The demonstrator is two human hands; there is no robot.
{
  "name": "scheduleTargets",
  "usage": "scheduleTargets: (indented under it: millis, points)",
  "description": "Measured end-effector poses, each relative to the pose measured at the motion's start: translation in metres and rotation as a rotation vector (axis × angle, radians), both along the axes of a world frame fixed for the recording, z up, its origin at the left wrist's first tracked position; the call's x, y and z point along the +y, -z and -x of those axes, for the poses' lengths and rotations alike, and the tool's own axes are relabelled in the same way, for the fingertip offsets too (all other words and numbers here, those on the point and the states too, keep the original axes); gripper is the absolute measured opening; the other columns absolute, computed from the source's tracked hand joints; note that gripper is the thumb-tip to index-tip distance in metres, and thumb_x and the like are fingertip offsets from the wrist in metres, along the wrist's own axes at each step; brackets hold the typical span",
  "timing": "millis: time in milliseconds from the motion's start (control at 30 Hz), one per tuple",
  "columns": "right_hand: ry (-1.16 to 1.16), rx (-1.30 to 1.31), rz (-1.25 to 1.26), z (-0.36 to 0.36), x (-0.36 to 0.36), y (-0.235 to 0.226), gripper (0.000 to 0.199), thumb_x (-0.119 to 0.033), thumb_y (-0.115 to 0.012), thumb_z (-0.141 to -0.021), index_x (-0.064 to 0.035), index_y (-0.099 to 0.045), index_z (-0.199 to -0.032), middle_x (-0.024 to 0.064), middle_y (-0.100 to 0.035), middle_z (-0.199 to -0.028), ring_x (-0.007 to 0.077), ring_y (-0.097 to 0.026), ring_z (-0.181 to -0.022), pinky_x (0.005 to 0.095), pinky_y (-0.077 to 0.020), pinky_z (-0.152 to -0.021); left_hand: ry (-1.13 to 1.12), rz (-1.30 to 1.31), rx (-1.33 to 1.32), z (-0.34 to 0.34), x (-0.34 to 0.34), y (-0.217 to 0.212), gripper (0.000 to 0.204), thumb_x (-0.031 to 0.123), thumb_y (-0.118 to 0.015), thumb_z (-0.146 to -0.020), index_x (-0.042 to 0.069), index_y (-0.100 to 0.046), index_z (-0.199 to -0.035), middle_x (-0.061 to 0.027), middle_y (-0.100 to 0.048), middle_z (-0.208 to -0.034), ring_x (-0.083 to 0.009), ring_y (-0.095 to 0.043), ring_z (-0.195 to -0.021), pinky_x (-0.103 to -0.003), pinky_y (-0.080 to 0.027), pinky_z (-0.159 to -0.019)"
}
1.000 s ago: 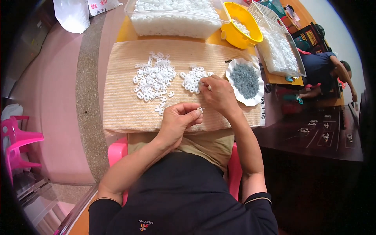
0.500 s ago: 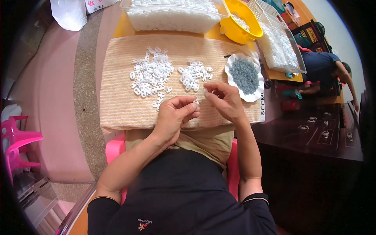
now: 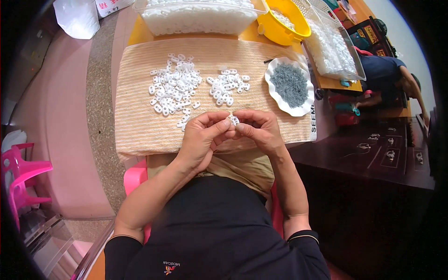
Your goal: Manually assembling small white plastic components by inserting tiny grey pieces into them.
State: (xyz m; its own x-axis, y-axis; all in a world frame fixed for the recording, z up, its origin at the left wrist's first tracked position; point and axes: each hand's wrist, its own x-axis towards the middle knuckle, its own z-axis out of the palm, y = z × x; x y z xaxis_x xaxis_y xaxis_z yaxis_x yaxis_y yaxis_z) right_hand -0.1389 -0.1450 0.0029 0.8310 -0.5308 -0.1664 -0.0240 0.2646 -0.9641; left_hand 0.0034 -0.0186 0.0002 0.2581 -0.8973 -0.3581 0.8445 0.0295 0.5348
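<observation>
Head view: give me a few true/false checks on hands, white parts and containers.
1. Both hands, left hand and right hand, meet at a small white piece. True.
2. The scalloped white dish holds yellow beads. False: it holds grey bits.
3. Two loose heaps of white pieces, the larger heap and the smaller heap, lie on the striped cloth. True.
4. The yellow bowl sits in the person's lap. False: it stands beyond the cloth, beside a clear tub of white pieces.
</observation>
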Motion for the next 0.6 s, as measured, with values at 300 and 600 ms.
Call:
scheduleTargets:
  millis: [300,600]
  points:
    - [-0.064,0.004,-0.058,0.0022,-0.0023,-0.0022,0.03,-0.001,-0.066,-0.086,0.0054,-0.061,-0.115,0.0097,-0.069,-0.095,0.0128,-0.066,-0.084,0.0252,-0.0548,-0.075,0.019,-0.025,-0.017,0.0007,-0.0003,0.0,0.017,0.002,-0.063,-0.088,-0.002,-0.061,-0.104,-0.0093,-0.066,-0.088,-0.0143,-0.066,-0.076,-0.024,-0.057,-0.072]
    - [-0.02,-0.006,0.028,0.0065,-0.0071,0.0029,0.03,-0.002,-0.067,-0.086,0.0038,-0.061,-0.115,0.0066,-0.068,-0.093,0.0122,-0.066,-0.081,0.0246,-0.0544,-0.071,0.058,-0.059,-0.106,0.0012,0.0005,-0.0029,0.017,0.003,-0.064,-0.088,-0.001,-0.062,-0.104,-0.0092,-0.067,-0.09,-0.0138,-0.066,-0.078,-0.025,-0.057,-0.072]
